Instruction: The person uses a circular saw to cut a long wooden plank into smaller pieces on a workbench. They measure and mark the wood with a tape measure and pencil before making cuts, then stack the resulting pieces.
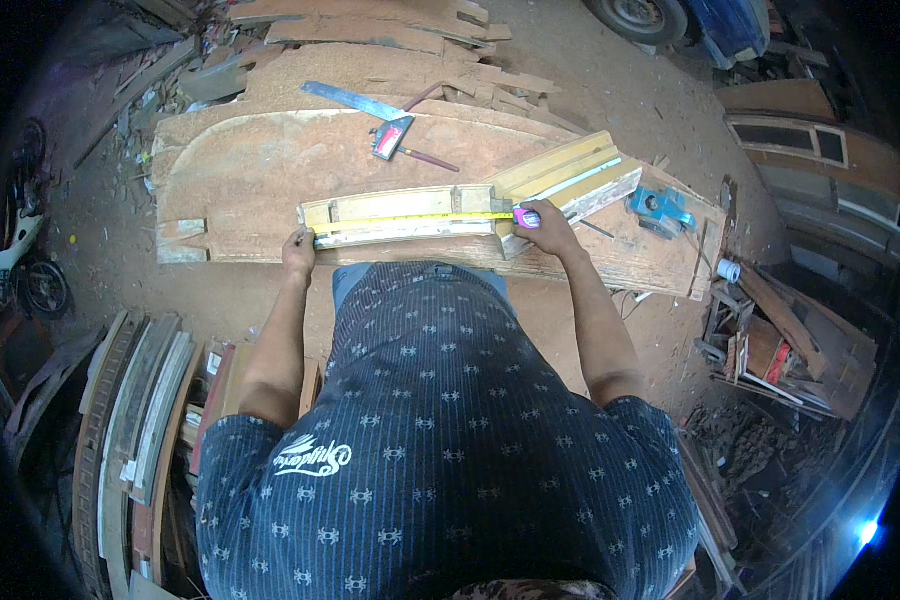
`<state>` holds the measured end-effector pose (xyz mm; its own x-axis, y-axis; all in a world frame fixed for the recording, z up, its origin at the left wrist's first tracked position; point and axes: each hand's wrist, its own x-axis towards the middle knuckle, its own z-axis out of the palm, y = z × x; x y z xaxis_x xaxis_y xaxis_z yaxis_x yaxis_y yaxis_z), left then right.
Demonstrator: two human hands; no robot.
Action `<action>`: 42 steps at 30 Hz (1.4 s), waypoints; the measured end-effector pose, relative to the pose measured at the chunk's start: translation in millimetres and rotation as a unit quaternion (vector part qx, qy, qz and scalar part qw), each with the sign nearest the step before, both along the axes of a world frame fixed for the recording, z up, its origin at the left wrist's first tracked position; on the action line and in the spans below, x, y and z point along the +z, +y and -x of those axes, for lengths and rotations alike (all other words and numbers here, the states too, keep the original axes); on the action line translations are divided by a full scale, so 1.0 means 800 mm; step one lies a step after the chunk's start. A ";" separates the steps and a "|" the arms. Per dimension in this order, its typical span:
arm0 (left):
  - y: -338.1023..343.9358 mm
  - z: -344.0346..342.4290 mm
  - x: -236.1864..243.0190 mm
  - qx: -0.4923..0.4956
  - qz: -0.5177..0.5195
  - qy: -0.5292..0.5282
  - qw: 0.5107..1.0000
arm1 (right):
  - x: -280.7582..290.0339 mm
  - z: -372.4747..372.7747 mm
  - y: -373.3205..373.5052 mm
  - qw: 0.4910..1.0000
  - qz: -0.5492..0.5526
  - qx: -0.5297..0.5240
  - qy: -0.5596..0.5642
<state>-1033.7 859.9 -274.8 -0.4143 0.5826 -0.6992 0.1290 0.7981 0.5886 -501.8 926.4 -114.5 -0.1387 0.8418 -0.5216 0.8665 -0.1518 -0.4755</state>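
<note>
A yellow tape measure blade [410, 217] is stretched along the top of a slightly curved wooden piece [395, 200] with notches and pale edges. My left hand [298, 252] is closed at the piece's left end, fingers pinching the tape's tip. In my right hand [553, 234] is the pink tape measure case [526, 217], gripped near the piece's right end. Against that end rests a second, angled wooden piece [565, 175], with a pale strip along it. Both lie on a dusty wooden workbench top [250, 165].
Beyond the piece lie a flat metal blade tool [345, 98] with a dark and red end and a brown rod [430, 160]. A teal power tool [660, 210] sits at the bench's right. Curved timber strips [135, 420] stand lower left; wood scraps [790, 350] are heaped at right.
</note>
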 end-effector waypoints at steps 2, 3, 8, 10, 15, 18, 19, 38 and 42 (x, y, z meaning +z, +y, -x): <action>-0.001 -0.001 -0.002 0.002 -0.009 0.007 1.000 | 0.001 0.001 0.000 1.000 -0.001 -0.007 -0.001; -0.002 -0.001 -0.003 0.004 -0.014 0.011 1.000 | 0.002 0.002 0.000 1.000 -0.001 -0.009 -0.001; 0.002 -0.010 0.012 0.001 -0.033 0.017 0.999 | -0.006 -0.003 -0.004 1.000 -0.001 -0.019 0.003; 0.002 -0.010 0.013 -0.001 -0.033 0.022 0.999 | -0.006 -0.003 -0.002 1.000 0.001 -0.017 0.003; 0.008 -0.018 0.028 -0.011 -0.007 0.044 0.999 | -0.006 -0.004 0.000 1.000 0.003 -0.012 -0.002; 0.004 -0.013 0.019 -0.013 -0.022 0.050 0.998 | -0.010 -0.007 -0.001 1.000 -0.015 0.000 0.014; 0.004 -0.014 0.019 -0.016 -0.023 0.051 0.998 | -0.009 -0.007 -0.001 1.000 -0.014 -0.001 0.013; 0.075 -0.189 0.129 -0.585 -0.222 0.242 0.741 | -0.011 0.083 0.084 0.995 -0.096 0.012 -0.020; 0.091 -0.208 0.124 -0.642 -0.177 0.257 0.700 | -0.047 0.092 0.133 0.992 -0.103 0.021 -0.069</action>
